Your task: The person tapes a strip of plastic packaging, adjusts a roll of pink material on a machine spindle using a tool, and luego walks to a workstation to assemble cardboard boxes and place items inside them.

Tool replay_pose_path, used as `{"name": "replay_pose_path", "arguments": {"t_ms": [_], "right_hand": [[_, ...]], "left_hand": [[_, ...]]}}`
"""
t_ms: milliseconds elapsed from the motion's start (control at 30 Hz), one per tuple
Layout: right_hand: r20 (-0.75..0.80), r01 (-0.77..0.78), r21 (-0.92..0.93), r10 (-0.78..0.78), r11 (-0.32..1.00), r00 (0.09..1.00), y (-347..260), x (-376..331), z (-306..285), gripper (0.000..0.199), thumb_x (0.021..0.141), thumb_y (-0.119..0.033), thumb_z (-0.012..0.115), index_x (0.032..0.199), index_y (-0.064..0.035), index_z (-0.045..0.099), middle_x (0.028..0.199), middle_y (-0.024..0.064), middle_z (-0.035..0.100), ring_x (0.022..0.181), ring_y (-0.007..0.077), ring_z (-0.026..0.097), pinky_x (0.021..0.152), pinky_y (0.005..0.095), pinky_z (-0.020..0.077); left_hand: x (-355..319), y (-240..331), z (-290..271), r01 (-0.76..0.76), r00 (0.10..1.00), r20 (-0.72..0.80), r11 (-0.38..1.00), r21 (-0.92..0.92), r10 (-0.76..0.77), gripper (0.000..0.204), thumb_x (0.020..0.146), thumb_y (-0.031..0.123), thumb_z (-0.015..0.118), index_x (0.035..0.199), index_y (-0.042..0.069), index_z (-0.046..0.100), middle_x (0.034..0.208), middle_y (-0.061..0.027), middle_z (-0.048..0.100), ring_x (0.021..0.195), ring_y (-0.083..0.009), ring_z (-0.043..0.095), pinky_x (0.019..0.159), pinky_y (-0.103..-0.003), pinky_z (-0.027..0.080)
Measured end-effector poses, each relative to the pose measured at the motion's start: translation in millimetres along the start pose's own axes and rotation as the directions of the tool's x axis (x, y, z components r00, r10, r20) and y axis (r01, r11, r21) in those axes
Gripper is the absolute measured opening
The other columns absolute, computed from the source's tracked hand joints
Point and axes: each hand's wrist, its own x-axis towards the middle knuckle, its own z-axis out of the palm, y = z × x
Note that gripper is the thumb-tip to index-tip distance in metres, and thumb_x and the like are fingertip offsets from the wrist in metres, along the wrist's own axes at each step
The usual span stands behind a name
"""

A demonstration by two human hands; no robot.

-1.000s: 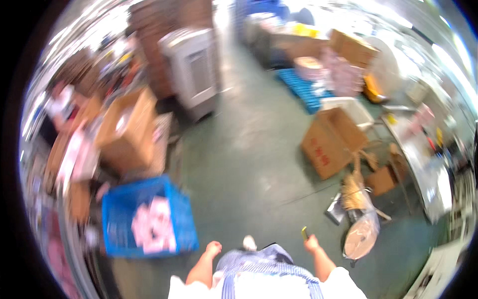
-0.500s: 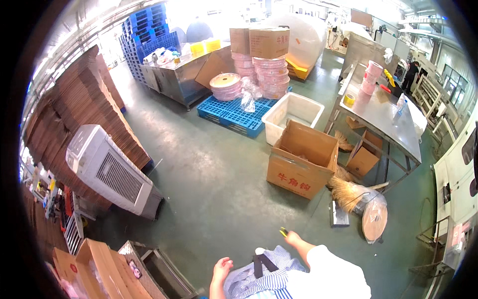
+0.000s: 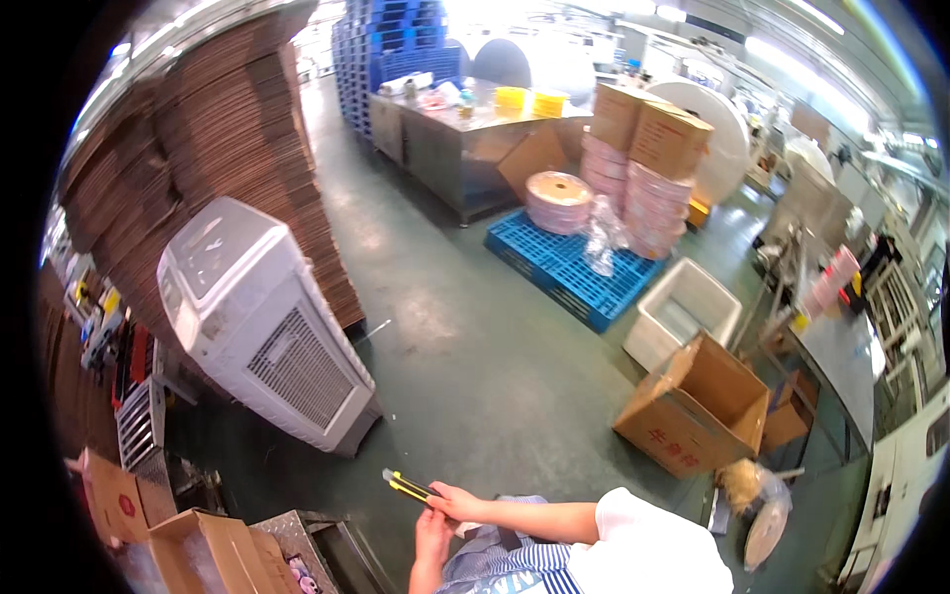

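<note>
A yellow and black utility knife [image 3: 408, 485] points up and to the left over the floor. My right hand [image 3: 453, 502] reaches across from the right and grips its handle. Just below, my left hand [image 3: 431, 536] meets it, fingers curled against the handle's near end; the two hands overlap, so part of that hold is hidden. Behind them lies the blue-and-white striped cloth [image 3: 490, 554] of my clothing, under a white sleeve [image 3: 633, 540].
A grey air cooler [image 3: 267, 327] stands left, before tall stacks of flat cardboard [image 3: 228, 129]. Open boxes [image 3: 203, 554] sit at lower left. Right are a large carton [image 3: 658, 436], a white tub [image 3: 643, 337] and a blue pallet [image 3: 539, 267] bearing ribbon rolls and cartons.
My right hand has swung left with the utility knife and come together with my left hand, whose fingers were raised apart from it. The view has turned left.
</note>
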Motion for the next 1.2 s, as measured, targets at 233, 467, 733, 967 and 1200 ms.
{"name": "replay_pose_path", "arguments": {"t_ms": [233,467,733,967,1200], "right_hand": [[0.451,-0.07,-0.062,0.09,0.996,0.888,-77.6,134.7,32.9,0.026,0.089,-0.018,0.051,0.109,-0.0011,0.054,0.1,0.0099,0.062,0.09,0.0198,0.059,0.076,0.0303,0.0489],[0.838,-0.08,-0.238,0.246,0.968,0.486,-114.0,275.9,92.7,0.022,0.09,-0.017,0.052,0.107,-0.0034,0.054,0.091,0.0043,0.062,0.075,0.0106,0.057,0.068,0.0228,0.0459],[0.902,-0.09,-0.152,0.176,0.984,0.395,-151.9,405.8,287.1,0.014,0.09,-0.016,0.052,0.096,-0.0039,0.055,0.076,0.0044,0.06,0.063,0.0098,0.055,0.056,0.0215,0.0459],[0.761,-0.133,-0.471,0.479,0.872,0.438,-103.0,477.5,376.0,0.012,0.088,-0.014,0.051,0.097,-0.0083,0.056,0.073,0.0046,0.062,0.055,0.0123,0.056,0.046,0.0255,0.0448],[0.729,0.395,-0.683,0.534,0.614,0.429,-56.7,569.1,400.5,0.007,0.079,-0.015,0.054,0.075,-0.0093,0.057,0.069,0.0069,0.056,0.061,0.017,0.054,0.053,0.0325,0.0447]], "left_hand": [[43.9,101.0,-61.8,-0.073,0.912,-0.41,0.983,-0.166,-0.001,0.033,0.094,0.03,0.047,0.117,0.006,0.047,0.096,-0.0061,0.057,0.075,-0.0164,0.061,0.064,-0.027,0.052],[46.9,201.4,-130.0,-0.42,0.451,-0.892,0.891,-0.173,0.039,0.023,0.096,0.026,0.04,0.104,0.007,0.049,0.084,-0.0021,0.062,0.057,-0.0052,0.052,0.043,-0.018,0.038],[-39.0,283.3,-191.9,-0.798,-0.218,-0.974,0.563,0.215,0.064,0.018,0.095,0.024,0.044,0.101,0.007,0.045,0.08,-0.0079,0.061,0.049,-0.0067,0.045,0.038,-0.019,0.034],[-226.3,282.2,-311.6,-0.861,-0.336,-0.93,0.448,0.239,-0.15,0.015,0.093,0.024,0.045,0.096,0.01,0.049,0.077,-0.0069,0.061,0.053,-0.0059,0.048,0.042,-0.021,0.041],[-279.5,206.3,-420.5,-0.444,-0.847,-0.407,0.876,0.191,-0.341,0.033,0.089,0.027,0.052,0.112,0.004,0.053,0.084,-0.0093,0.062,0.073,-0.0181,0.059,0.069,-0.032,0.049]]}}
